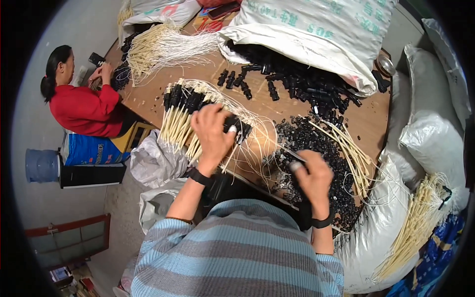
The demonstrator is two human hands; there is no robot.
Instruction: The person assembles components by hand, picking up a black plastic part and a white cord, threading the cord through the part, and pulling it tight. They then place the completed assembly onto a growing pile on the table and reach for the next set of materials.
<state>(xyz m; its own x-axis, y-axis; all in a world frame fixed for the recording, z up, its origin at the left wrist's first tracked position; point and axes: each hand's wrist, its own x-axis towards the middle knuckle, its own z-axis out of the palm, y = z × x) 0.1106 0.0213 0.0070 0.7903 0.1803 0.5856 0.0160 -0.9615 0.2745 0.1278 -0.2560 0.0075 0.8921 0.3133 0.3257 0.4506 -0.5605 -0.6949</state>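
My left hand is closed over the near edge of a pile of pale sticks tipped with black sleeves. Its thumb and fingers are around a black tubular fitting, partly hidden by the hand. White cords trail from the pile between my hands. My right hand, slightly smeared by motion, pinches a thin dark rod-like piece between thumb and fingers; its exact kind cannot be made out. Underneath lies a broad heap of tiny black parts.
A white woven sack spills black fittings across the table. More pale sticks lie at right; a corded bundle lies far left. A person in red works at the left edge. Filled sacks stand at right.
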